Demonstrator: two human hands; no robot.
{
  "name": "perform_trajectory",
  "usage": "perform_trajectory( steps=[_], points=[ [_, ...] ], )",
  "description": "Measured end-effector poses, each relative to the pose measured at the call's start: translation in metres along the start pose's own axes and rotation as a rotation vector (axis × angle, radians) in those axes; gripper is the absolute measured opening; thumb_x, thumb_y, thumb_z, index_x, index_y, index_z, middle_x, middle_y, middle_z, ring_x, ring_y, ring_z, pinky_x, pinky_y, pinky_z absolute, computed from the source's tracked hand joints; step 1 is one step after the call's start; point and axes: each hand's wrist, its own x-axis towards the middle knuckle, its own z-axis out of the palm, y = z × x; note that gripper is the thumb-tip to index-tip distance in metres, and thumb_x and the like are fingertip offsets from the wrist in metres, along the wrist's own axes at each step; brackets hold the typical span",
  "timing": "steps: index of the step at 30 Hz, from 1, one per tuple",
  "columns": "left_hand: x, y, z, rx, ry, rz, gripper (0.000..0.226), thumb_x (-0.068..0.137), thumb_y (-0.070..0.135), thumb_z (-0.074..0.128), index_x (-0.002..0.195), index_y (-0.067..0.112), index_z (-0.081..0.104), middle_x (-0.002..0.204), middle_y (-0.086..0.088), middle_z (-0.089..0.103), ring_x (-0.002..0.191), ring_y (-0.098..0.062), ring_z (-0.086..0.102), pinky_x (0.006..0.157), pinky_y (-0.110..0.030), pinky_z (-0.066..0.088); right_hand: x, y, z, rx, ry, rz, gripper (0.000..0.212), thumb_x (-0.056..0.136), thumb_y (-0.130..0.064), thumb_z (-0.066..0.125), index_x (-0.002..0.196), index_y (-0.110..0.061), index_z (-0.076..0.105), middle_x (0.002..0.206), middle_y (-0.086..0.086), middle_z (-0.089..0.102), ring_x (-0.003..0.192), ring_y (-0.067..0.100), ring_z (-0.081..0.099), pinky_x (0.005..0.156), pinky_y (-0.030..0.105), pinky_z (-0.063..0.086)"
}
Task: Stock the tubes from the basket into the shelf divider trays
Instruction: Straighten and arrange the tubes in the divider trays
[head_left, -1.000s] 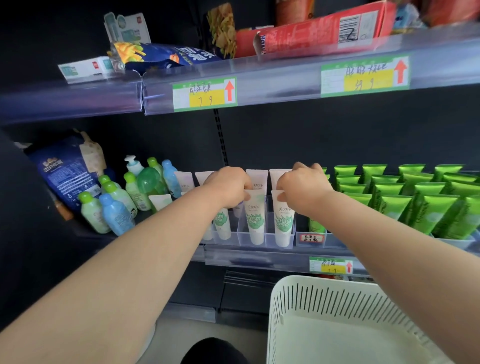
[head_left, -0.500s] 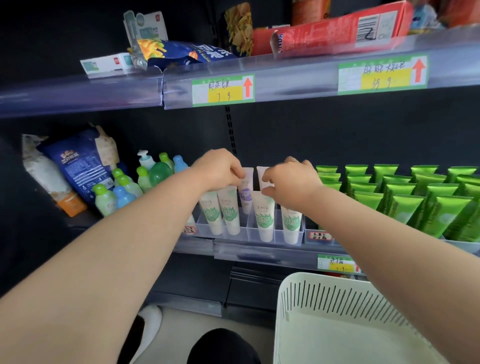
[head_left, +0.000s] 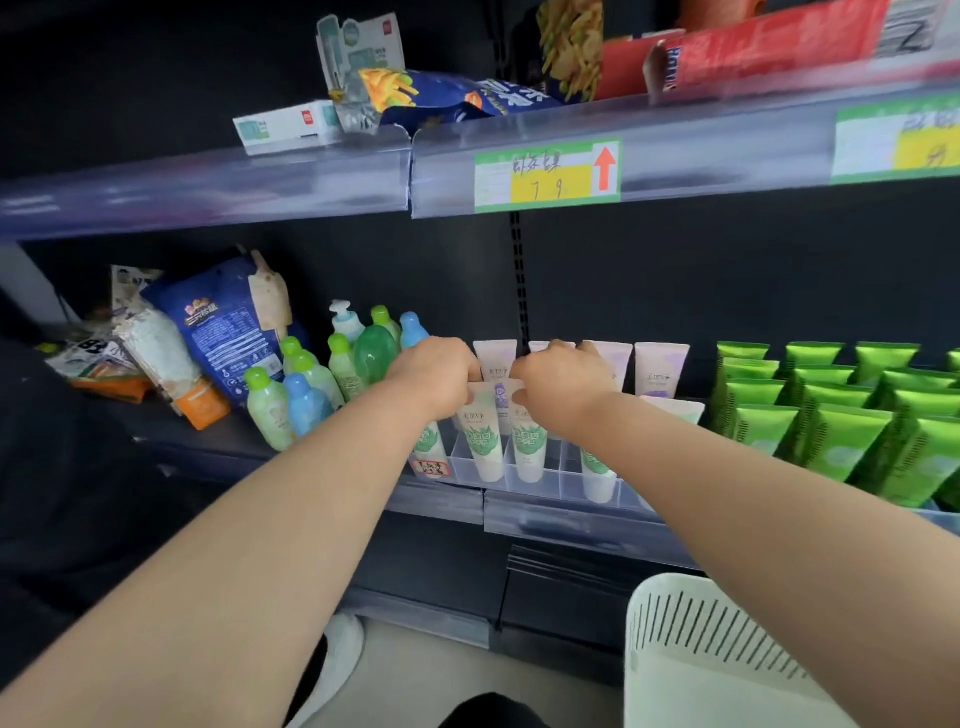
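Observation:
White tubes with a green leaf print stand upright in the clear divider tray (head_left: 551, 474) on the middle shelf. My left hand (head_left: 435, 375) is closed on the crimped top of one white tube (head_left: 485, 437). My right hand (head_left: 562, 385) is closed on the top of the neighbouring white tube (head_left: 528, 445). Pale purple tubes (head_left: 661, 365) stand in the row behind, partly hidden by my hands. The white slotted basket (head_left: 675, 623) sits below at the lower right; its inside shows no tubes where I can see it.
Bright green tubes (head_left: 831, 415) fill the shelf to the right. Small green and blue bottles (head_left: 306, 395) and a blue bag (head_left: 228, 327) crowd the left. An upper shelf with a price-tag rail (head_left: 546, 175) overhangs closely above. My shoe (head_left: 337, 654) is on the floor below.
Both hands have slid left along the tray row, staying on tube tops. The view has turned left, so the shelf and basket sit further right in frame.

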Motion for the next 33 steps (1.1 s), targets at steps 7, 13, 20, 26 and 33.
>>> perform_trajectory(
  steps=[7,13,20,26,33],
  points=[
    [0.002,-0.001,0.008,-0.002,0.063,0.042,0.018,0.088,0.019,0.063,0.102,0.026,0.072,0.102,-0.002,0.064,0.096,-0.026,0.059,0.067,-0.029,0.039,-0.006,0.002,-0.004,-0.073,-0.003,0.013,0.011,0.097,-0.029,0.048,0.094,-0.021,0.055,0.093,0.004,0.056,0.111,0.022,0.046,0.091,0.037,0.032],
    [-0.002,-0.003,0.006,-0.052,0.03,0.041,0.018,0.086,0.022,0.067,0.103,0.027,0.073,0.105,0.001,0.065,0.097,-0.022,0.059,0.069,-0.03,0.044,-0.008,0.006,-0.004,-0.082,-0.053,0.03,0.019,0.098,-0.034,0.046,0.103,-0.019,0.058,0.099,0.005,0.059,0.116,0.024,0.043,0.091,0.04,0.031],
    [-0.009,-0.02,-0.006,-0.194,0.077,-0.055,0.034,0.082,0.015,0.074,0.115,0.023,0.071,0.113,0.003,0.068,0.108,-0.02,0.062,0.093,-0.035,0.051,-0.003,0.0,-0.007,-0.008,0.005,0.01,0.027,0.096,-0.04,0.046,0.11,-0.021,0.06,0.096,0.001,0.06,0.111,0.024,0.045,0.084,0.038,0.032],
    [-0.008,-0.032,0.0,0.075,0.027,-0.176,0.043,0.086,0.0,0.05,0.123,0.016,0.064,0.119,-0.013,0.058,0.101,-0.031,0.056,0.073,-0.033,0.044,-0.003,-0.005,-0.005,0.019,0.032,-0.024,0.031,0.097,-0.038,0.044,0.118,-0.021,0.059,0.112,0.003,0.061,0.117,0.024,0.042,0.091,0.04,0.035],
    [-0.002,-0.039,0.01,0.042,0.035,-0.198,0.025,0.084,0.006,0.054,0.104,0.013,0.068,0.094,-0.007,0.057,0.082,-0.026,0.054,0.056,-0.029,0.034,-0.005,0.001,-0.003,0.055,0.058,-0.043,0.029,0.096,-0.036,0.045,0.117,-0.02,0.059,0.108,0.003,0.062,0.115,0.025,0.043,0.089,0.039,0.035]
  ],
)
